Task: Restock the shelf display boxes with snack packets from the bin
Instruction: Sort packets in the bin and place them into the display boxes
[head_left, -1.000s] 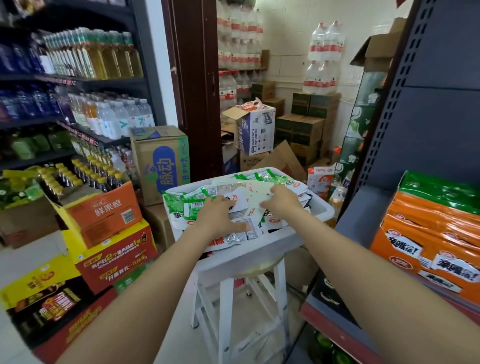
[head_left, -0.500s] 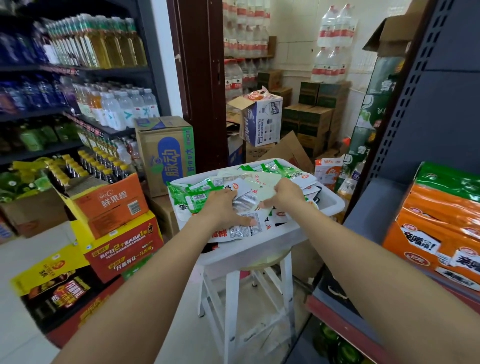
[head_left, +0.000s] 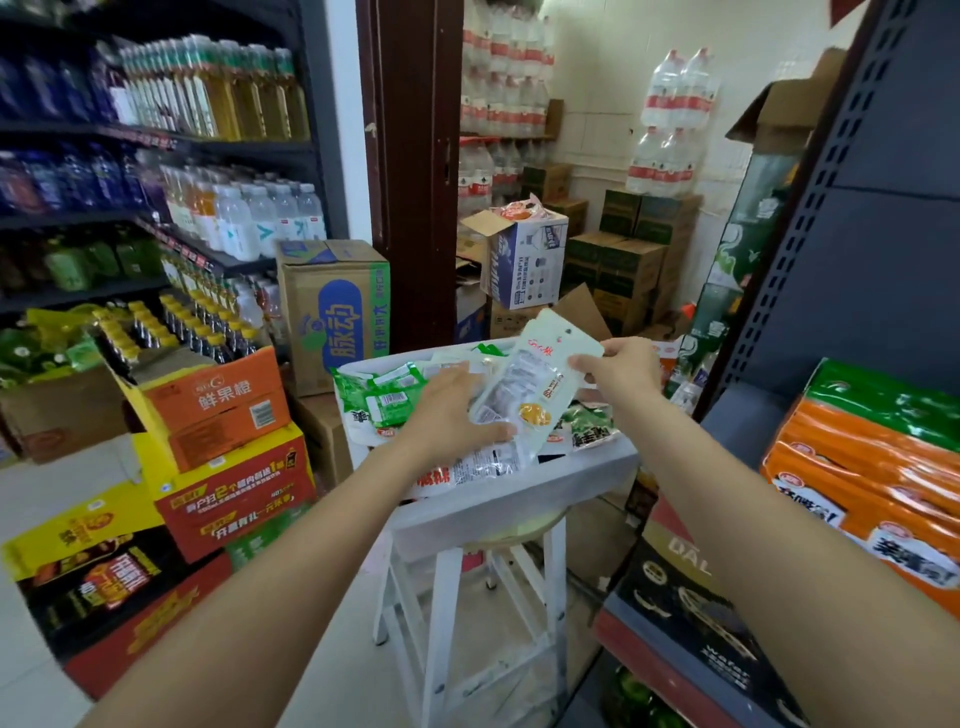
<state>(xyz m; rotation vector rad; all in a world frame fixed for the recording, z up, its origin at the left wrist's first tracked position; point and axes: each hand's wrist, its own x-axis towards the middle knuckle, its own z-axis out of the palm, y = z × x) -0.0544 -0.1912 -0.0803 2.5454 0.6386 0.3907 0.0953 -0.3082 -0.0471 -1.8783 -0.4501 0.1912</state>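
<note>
Since half second ago, right hand (head_left: 618, 366) lifted flat white plastic snack packet (head_left: 540, 387) up from white plastic bin (head_left: 519, 480), pinching top corner. Left hand (head_left: 449, 410) flat, open, steadying packet's lower edge. Packet light, floppy, slippery; hold by stiff top edge. Bin bottom hidden under heap. Shelf display boxes cut off at right.

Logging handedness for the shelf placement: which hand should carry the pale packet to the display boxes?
Right. The right hand already pinches the pale packet at its top corner, and the shelf stands on that side. The left hand only supports it over the bin.
</note>
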